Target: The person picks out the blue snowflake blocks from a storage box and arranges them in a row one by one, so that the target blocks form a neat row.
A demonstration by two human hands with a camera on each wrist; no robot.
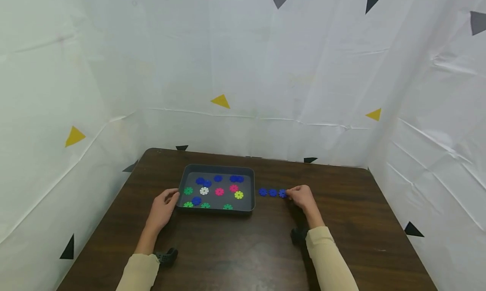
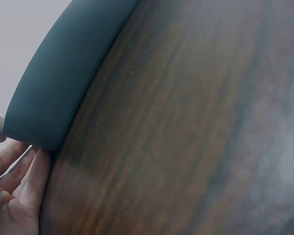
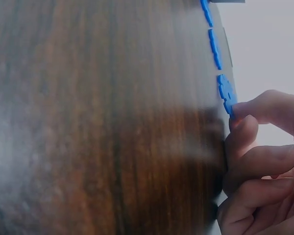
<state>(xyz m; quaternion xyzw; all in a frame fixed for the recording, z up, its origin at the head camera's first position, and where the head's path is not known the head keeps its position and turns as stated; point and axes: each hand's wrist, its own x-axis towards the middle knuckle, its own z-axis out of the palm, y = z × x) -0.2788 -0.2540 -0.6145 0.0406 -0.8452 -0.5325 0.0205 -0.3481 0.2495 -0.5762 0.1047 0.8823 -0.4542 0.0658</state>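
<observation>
A dark grey tray (image 1: pixel 216 210) holds several notched plastic discs: blue, green, pink, a white disc (image 1: pixel 204 191) and a yellow disc (image 1: pixel 238 195). My left hand (image 1: pixel 162 208) grips the tray's left side near its front corner, thumb by the rim and fingers against the outer wall (image 2: pixel 44 98). To the right of the tray, three blue discs lie in a row on the table. My right hand (image 1: pixel 301 196) pinches the rightmost blue disc (image 3: pixel 226 94) by its edge, between thumb and forefinger. Beside it lie the middle blue disc (image 1: pixel 272 192) and the left blue disc (image 1: pixel 263 192).
The brown wooden table (image 1: pixel 228 253) has its far edge against a white sheet (image 1: pixel 243 71) with grey, black and yellow triangles. A dark band with a camera (image 1: pixel 167 257) sits at the left wrist, and another dark device (image 1: pixel 298 236) at the right.
</observation>
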